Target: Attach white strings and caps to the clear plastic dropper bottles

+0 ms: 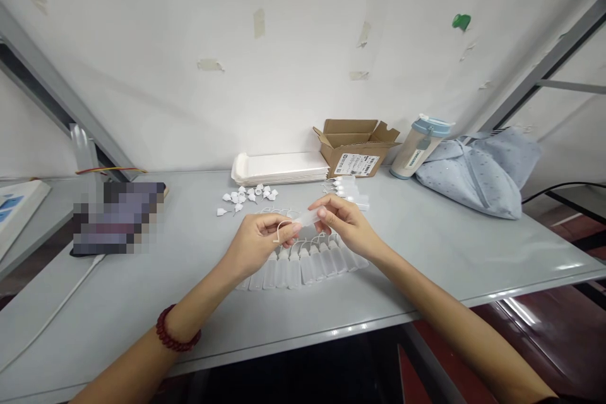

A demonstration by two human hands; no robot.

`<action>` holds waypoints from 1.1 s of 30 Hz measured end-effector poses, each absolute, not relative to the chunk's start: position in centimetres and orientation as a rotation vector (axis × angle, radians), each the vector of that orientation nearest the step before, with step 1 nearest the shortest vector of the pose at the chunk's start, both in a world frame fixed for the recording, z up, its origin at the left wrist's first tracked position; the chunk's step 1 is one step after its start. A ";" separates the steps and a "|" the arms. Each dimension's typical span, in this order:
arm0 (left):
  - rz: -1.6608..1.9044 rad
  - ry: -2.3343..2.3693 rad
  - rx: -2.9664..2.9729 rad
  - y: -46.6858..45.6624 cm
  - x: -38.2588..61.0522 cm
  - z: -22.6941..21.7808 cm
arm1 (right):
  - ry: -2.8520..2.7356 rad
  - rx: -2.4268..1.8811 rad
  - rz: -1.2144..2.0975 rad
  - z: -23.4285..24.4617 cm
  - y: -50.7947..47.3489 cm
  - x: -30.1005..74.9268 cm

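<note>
- Small translucent squeeze bottle (310, 217): held between your two hands, raised above the table, a thin white curved strip hanging at its left end.
- Your left hand (259, 238): fingers curled, thumb and fingertips pinching that left end (a dark red braided bracelet (178, 328) rings the wrist).
- Your right hand (346, 222): thumb and fingers closed upon the bottle's other end.
- Row of similar bottles (307, 267): lying side by side in front of you, beneath your hands.
- White needle-tipped caps (258, 190): scattered beyond your left hand.
- White-capped bottles (349, 191): grouped just beyond your right hand.
- Stack of flat white packs (284, 167): beside an open cardboard box (356, 154), near the wall.
- Blue-lidded tumbler (419, 148): tilted against a light-blue fabric bag (468, 173), to the box's right.
- Grey table (473, 252): the surface under everything listed.
</note>
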State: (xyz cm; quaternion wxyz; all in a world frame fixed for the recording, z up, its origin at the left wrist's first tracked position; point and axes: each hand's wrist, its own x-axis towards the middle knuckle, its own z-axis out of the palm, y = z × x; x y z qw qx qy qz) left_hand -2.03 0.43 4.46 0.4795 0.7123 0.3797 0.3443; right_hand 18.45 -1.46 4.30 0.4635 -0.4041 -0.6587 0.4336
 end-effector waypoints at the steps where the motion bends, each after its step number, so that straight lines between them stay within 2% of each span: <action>1: 0.918 0.938 1.813 0.3 -2.0 4.4 | -1.614 -0.993 1.071 4.2 -1.4 18.5; 5: 1.333 0.890 2.216 -0.2 -1.5 3.8 | -1.601 -0.960 1.098 4.1 -1.2 18.5; 7: 1.416 0.875 2.287 -0.3 -1.4 3.8 | -1.595 -0.952 1.105 4.1 -1.2 18.5; 13: 0.878 0.903 1.873 -0.3 -1.3 4.7 | -1.589 -0.953 1.072 4.4 -1.5 18.4; 19: 0.793 0.848 1.426 -0.1 -1.3 4.8 | -1.711 -1.040 0.926 4.4 -1.7 18.3; 23: 0.746 0.827 1.326 0.1 -1.5 4.8 | -1.720 -1.067 0.886 4.3 -1.8 18.3; 28: 0.793 0.886 1.685 -0.2 -1.5 4.8 | -1.631 -1.025 1.055 4.4 -1.6 18.4; 33: 1.100 0.881 2.323 -0.6 -1.3 4.0 | -1.574 -1.064 1.128 4.4 -1.4 18.4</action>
